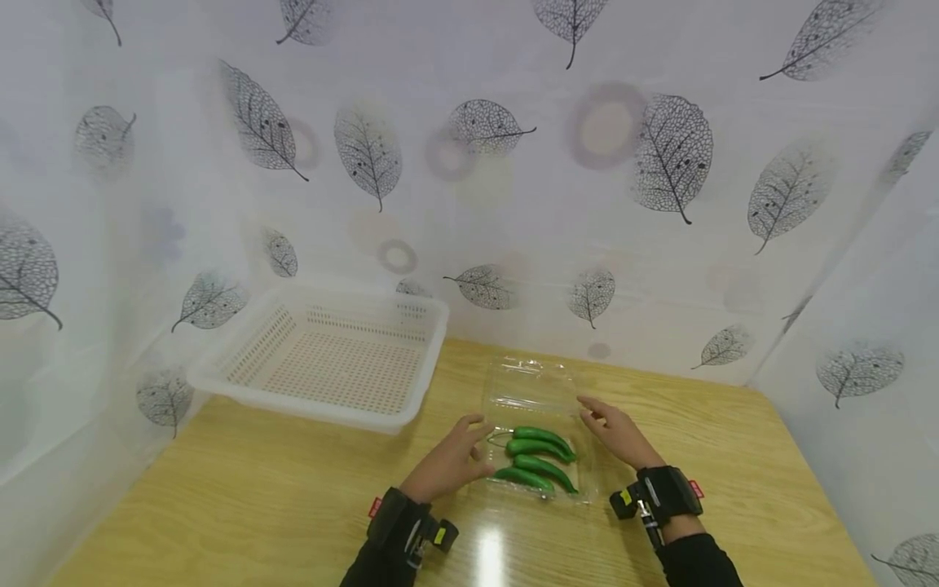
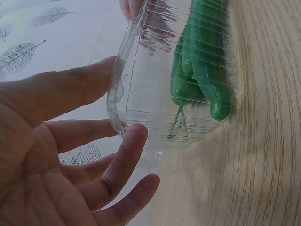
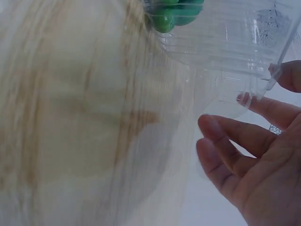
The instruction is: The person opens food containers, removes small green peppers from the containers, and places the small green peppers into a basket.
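The grip is being loose on both sides. At left in the head view, a white rectangular perforated plastic basket (image 1: 411, 410) is standing on a light-brown wooden table (image 1: 293, 481). At lower centre, the left hand (image 1: 447, 461), its fingers (image 2: 124, 160) spreading, is touching a clear rectangular plastic container (image 1: 584, 452), where four curved green peppers (image 1: 539, 447) are lying. Right of them, the right hand (image 1: 623, 436) is touching its edge, fingers (image 3: 249, 136) spreading too.

This is a curtained-off tabletop booth, probably lab-like, though the room beyond is hidden: whitish sheeting printed with dark skeleton leaves (image 1: 543, 204) encloses a yellowish wood-grain table (image 1: 308, 497), and black strapped-on wrist cameras (image 1: 663, 496) show.
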{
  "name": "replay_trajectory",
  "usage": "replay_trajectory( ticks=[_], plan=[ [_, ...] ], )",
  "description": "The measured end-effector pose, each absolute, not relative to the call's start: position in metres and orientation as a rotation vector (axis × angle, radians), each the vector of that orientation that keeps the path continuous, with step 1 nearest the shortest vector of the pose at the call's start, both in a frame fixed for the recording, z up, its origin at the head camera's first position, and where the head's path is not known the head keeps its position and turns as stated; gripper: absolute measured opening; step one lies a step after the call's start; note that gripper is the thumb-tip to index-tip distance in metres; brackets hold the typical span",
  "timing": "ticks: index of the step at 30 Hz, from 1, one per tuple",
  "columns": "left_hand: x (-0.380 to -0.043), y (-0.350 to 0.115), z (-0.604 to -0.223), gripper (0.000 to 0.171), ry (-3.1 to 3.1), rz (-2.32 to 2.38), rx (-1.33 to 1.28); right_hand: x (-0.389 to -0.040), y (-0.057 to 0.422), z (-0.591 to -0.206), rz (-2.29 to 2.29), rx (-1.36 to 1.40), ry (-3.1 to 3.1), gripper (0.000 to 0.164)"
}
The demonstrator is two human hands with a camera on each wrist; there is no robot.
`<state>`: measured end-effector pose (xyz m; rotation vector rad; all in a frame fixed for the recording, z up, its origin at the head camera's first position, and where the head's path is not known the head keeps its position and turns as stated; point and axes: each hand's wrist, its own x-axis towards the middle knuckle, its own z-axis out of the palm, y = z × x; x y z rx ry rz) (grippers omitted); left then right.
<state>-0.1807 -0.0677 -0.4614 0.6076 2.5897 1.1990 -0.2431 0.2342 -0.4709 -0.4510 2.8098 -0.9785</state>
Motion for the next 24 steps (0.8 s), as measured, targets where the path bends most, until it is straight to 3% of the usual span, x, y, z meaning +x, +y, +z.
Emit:
replay_trajectory(
  ticks=[5,10,16,24],
  plan=[
    [-0.18,-0.066,-0.463,0.064,2.655,1.147,0.637,-0.225,0.229,-0.469,-0.891,-0.56,3.048,0.057],
    [-0.178,-0.064,-0.461,0.06,2.85,0.993,0.663,-0.191,0.214,-0.46,-0.785,-0.906,3.345,0.065],
    [-0.179,-0.056,-0.454,0.051,3.036,0.865,0.799,-0.158,0.206,-0.46,-0.698,-1.1,3.354,0.053],
    [-0.187,-0.038,-0.447,0.037,2.968,0.676,1.035,-0.145,0.206,-0.472,-0.675,-1.31,3.312,0.04]
  ],
)
